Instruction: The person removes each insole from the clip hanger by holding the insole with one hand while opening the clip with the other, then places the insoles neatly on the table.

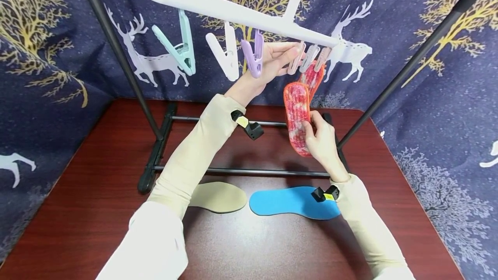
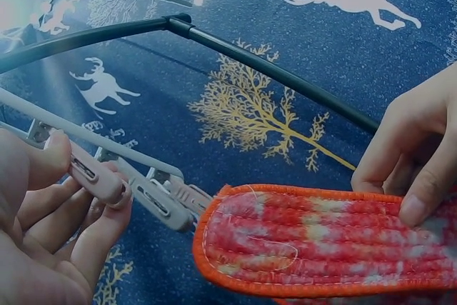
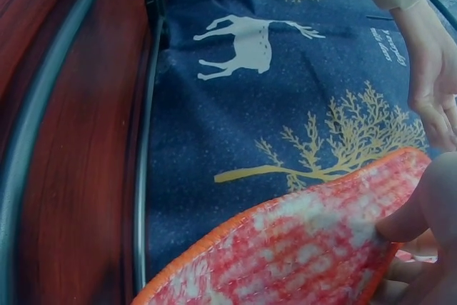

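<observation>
My left hand is up at the white hanger, its thumb and fingers pinching a pale pink clip, the innermost of three on the right side. My right hand pinches a red mottled insole with orange edging by its side, thumb on the front face. In the left wrist view the insole's rounded end lies just right of the clips, apart from the pinched one. Behind it, a matching insole hangs below the grey clip and the outer pink clip.
Mint, white and purple clips hang on the hanger's left half. A beige insole and a blue insole lie on the dark red table. A black rack frame stands around the hanger.
</observation>
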Demonstrator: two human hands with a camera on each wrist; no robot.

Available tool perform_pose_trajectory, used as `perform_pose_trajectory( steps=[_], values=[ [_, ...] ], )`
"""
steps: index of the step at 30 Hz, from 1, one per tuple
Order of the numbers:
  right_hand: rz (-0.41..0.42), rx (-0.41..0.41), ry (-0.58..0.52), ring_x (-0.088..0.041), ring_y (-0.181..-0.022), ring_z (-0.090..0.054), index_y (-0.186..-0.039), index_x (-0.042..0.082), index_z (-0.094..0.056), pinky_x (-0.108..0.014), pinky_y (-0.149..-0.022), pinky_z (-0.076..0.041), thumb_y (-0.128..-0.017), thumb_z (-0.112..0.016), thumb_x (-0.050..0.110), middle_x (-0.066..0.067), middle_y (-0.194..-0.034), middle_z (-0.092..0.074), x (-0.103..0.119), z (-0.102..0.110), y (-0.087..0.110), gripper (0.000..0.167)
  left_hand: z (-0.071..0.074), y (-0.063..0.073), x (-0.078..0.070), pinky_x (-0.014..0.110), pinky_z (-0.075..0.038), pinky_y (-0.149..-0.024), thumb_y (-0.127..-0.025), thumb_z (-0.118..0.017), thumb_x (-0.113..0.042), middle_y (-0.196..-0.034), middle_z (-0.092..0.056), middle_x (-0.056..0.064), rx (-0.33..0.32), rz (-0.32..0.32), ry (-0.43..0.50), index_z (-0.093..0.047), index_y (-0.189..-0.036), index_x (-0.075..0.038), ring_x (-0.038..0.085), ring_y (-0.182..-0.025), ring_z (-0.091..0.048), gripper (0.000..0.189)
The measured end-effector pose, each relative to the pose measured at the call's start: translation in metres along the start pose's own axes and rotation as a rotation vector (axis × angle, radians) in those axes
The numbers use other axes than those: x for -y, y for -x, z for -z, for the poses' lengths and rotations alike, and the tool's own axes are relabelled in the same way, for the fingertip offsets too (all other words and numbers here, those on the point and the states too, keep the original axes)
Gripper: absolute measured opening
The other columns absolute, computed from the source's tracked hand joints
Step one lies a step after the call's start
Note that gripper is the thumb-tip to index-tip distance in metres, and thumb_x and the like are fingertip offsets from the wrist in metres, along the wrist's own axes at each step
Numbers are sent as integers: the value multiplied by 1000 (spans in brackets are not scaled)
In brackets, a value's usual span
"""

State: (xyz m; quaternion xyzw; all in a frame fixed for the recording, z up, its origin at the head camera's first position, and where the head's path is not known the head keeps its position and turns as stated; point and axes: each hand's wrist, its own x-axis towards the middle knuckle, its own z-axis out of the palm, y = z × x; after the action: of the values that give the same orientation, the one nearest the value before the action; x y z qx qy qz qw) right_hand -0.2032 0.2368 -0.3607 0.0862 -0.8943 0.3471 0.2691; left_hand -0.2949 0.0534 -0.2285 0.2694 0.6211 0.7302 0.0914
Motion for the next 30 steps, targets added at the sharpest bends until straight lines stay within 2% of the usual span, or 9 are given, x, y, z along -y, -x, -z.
perform_pose_trajectory(
  steps=[6, 12, 18, 23, 30],
  values=[
    [-9, 3, 12, -32, -85, -64, -104, 4, -62, -47, -76, -47, -91, -59, 6, -16, -92, -69, -3, 0, 2, 13, -1, 0, 0, 30, -52, -95, -99, -53, -13, -128, -62, 20, -11, -1, -7, -56, -134, -2, 27, -119, -61, 37],
    [-11, 18, -2, -33, -85, -64, -104, 2, -62, -46, -75, -47, -92, -59, 4, -18, -94, -69, -5, 1, 3, 13, -1, 0, 0, 29, -52, -94, -99, -54, -14, -128, -62, 18, -20, 13, -13, -56, -135, -2, 21, -118, -63, 37],
    [6, 15, -3, -34, -83, -63, -104, 1, -62, -46, -74, -47, -93, -58, 4, -19, -94, -68, -5, 3, 4, 13, -1, 0, 0, 31, -50, -99, -100, -52, -14, -130, -60, 20, 19, 8, 7, -53, -137, -2, 22, -122, -60, 39],
    [5, 28, 5, -33, -81, -62, -105, 0, -60, -42, -70, -45, -94, -56, 3, -20, -94, -66, -5, 4, 5, 12, -1, 0, -1, 31, -50, -98, -99, -53, -14, -132, -59, 18, 8, 8, 20, -54, -136, -1, 21, -122, -60, 39],
    [2, 34, 29, -31, -75, -59, -106, 0, -58, -39, -66, -41, -95, -53, 0, -20, -92, -64, -8, 6, 7, 12, 0, 1, 1, 29, -50, -98, -100, -54, -18, -132, -61, 13, 10, 20, -7, -55, -137, -6, 16, -119, -61, 39]
  ],
)
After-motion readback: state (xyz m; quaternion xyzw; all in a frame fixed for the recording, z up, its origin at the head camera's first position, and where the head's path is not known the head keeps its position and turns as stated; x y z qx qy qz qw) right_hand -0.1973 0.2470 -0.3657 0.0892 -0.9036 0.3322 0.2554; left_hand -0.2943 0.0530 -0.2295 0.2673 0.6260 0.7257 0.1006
